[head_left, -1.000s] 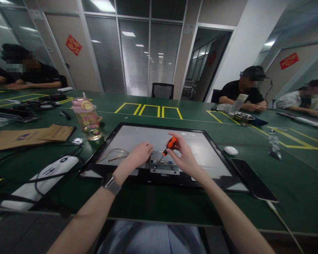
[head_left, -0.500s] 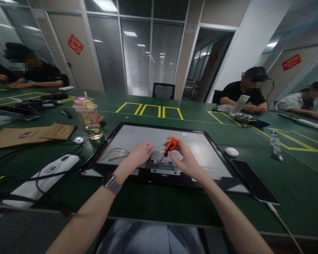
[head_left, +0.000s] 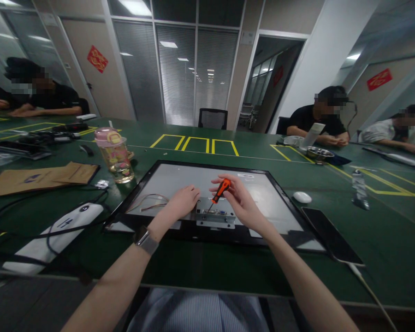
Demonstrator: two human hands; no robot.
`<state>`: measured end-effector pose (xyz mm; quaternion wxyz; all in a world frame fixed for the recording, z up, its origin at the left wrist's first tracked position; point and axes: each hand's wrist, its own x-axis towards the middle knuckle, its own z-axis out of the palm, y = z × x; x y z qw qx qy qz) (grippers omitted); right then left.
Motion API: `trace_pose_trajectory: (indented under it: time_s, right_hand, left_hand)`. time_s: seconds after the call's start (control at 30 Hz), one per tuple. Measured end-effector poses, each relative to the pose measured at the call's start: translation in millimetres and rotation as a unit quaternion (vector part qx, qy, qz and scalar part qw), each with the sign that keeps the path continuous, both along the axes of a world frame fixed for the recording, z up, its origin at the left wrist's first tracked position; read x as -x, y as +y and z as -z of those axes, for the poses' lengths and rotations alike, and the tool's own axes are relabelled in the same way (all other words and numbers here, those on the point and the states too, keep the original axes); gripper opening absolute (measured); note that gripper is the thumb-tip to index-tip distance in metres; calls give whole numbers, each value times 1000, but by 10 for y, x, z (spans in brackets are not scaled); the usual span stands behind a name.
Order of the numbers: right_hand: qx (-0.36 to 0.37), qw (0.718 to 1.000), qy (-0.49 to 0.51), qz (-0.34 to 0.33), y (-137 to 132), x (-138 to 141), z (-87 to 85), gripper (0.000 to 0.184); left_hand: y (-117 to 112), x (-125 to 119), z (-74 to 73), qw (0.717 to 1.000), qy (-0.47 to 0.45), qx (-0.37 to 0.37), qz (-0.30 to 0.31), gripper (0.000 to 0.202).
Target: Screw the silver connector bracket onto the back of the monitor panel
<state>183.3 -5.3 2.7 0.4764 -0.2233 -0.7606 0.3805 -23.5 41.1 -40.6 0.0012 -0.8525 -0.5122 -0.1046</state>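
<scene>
A monitor (head_left: pixel 273 207) lies face down on the green table, its grey metal back up. My right hand (head_left: pixel 240 203) is closed round a small screwdriver with an orange and black handle (head_left: pixel 222 189), tip pointing down at the metal bracket with connector ports (head_left: pixel 214 216) near the panel's front edge. My left hand (head_left: pixel 182 202) rests with curled fingers on the panel just left of the bracket; whether it holds anything is hidden. A watch (head_left: pixel 143 239) is on my left wrist. Thin coloured wires (head_left: pixel 150 201) lie on the panel to the left.
A pink-lidded drink bottle (head_left: pixel 115 155) and brown paper bags (head_left: pixel 38 177) lie left. A white device (head_left: pixel 51 237) with black cables sits front left. A white mouse (head_left: pixel 302 197) and a phone (head_left: pixel 330 235) lie right. Other people sit at the table's far sides.
My right hand has tilted and shifted the screwdriver slightly left over the bracket. My left hand has stayed in place.
</scene>
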Motion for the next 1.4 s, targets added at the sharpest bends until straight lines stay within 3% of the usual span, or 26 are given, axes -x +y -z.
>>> trace_pose_trajectory:
  time_s: [0.13, 0.3, 0.5, 0.73, 1.07, 1.27, 1.4]
  right_hand:
    - [-6, 1000, 4, 21, 15, 4, 1, 30]
    - [-49, 993, -11, 109, 29, -6, -3, 28]
    - [-54, 996, -11, 72, 0, -12, -32, 34]
    - [-80, 989, 22, 125, 40, -15, -31, 20]
    - [-12, 999, 18, 37, 10, -26, -72, 24]
    - [-42, 995, 10, 87, 31, -5, -24, 24]
    - [-35, 997, 13, 66, 16, 9, -2, 29]
  left_hand:
    - [-4, 2, -4, 1000, -3, 1, -4, 31]
    - [-17, 2, -24, 1000, -5, 5, -2, 29]
    - [-17, 1, -32, 1000, -3, 5, 1, 31]
    - [1, 8, -8, 1000, -3, 1, -1, 28]
    - [-9, 5, -14, 1000, -4, 5, -3, 28]
    - [-34, -13, -55, 1000, -1, 11, -9, 29]
    - [-9, -12, -29, 1000, 1, 12, -12, 29]
